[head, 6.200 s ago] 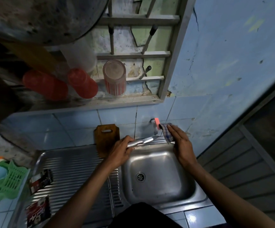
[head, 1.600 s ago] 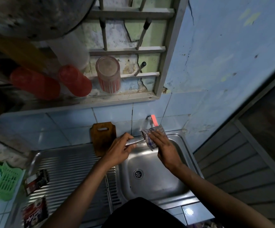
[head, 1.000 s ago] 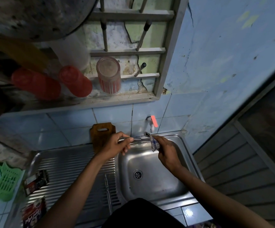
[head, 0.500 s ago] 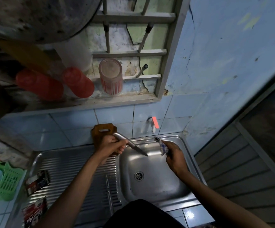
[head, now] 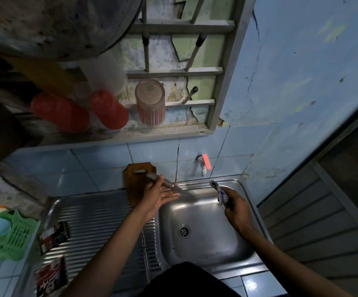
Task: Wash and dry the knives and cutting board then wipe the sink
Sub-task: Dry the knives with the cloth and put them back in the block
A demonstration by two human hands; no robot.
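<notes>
The left hand [head: 156, 197] holds the knife [head: 169, 186] over the far left corner of the sink [head: 246, 243]. The thumb and palm seem to keep the handle, while the fingers [head: 169, 197] stick out almost straight under it, so the hold looks loose. The knife is blurry. Its long side runs from far left, where the handle end sits in front of the cutting board [head: 136, 185], to near right, where the blade points over the bowl toward the other hand. The board stands up against the tiles, just behind the left hand. The right hand [head: 237, 207] is clenched round the checked cloth [head: 221, 192], to the right of the knife and apart from it, with a gap between cloth and blade tip. The left hand is the one nearer the board and the ribbed draining side, so I think the knife will be set down there next. A moment ago the cloth was wrapped on the blade and the knife lay flat, left to right. Now the cloth is off, and the knife has swung to a slant.
</notes>
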